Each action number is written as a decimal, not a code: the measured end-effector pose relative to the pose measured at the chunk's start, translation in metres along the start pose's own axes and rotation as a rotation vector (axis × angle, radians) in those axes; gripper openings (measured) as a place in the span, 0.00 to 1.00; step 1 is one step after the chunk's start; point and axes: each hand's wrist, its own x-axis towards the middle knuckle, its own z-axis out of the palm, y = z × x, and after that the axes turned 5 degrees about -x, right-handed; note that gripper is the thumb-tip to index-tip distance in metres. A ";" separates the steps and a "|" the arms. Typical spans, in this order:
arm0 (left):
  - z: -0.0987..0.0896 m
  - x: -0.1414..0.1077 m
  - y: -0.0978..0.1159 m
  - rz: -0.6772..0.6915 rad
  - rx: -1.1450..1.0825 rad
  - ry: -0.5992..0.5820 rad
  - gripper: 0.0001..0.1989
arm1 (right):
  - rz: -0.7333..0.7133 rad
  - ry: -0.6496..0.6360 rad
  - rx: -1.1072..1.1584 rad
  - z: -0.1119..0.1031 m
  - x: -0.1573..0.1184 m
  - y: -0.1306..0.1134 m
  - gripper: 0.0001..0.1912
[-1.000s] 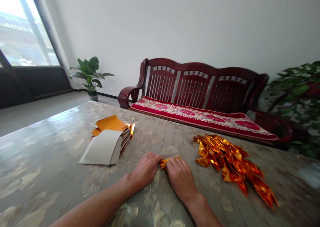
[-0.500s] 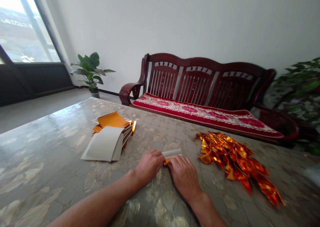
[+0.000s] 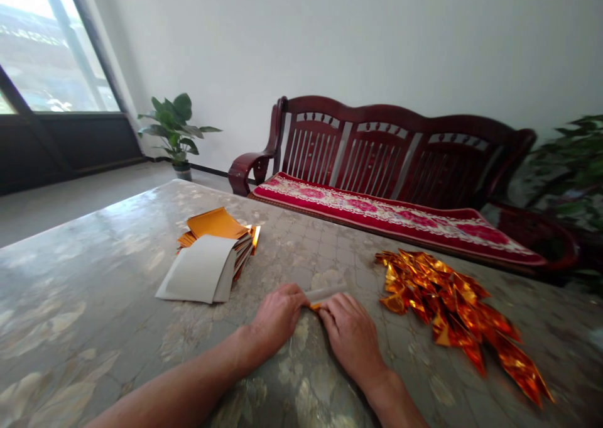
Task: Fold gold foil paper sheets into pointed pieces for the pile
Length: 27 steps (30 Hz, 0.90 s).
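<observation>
Gold paper shows less than before, pinched in left grip and right grip.

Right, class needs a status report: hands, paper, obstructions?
Left hand, right hand at one gold-and-grey paper. Paper partly covered. Foil-paper stack lies left, folded-foil pile right; neither touches the hands.

Dark-red wooden bench before pale wall; daylight through window, left.

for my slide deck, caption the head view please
Left hand and right hand hold grey-and-gold paper on a table, stacked sheets at left, orange foil pieces at right.
</observation>
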 end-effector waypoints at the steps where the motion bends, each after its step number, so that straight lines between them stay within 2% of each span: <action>1: -0.001 0.000 0.000 -0.009 -0.007 -0.002 0.16 | 0.012 -0.004 -0.005 0.000 0.000 0.000 0.10; 6: -0.002 0.004 -0.001 -0.049 -0.033 -0.011 0.17 | 0.064 0.002 -0.031 0.005 0.003 -0.002 0.10; 18: 0.004 0.007 -0.011 -0.068 -0.073 0.050 0.16 | 0.104 0.036 -0.060 0.010 0.004 0.001 0.09; 27: 0.001 0.010 -0.007 -0.066 -0.047 0.042 0.15 | 0.120 -0.010 -0.070 0.010 0.006 -0.002 0.09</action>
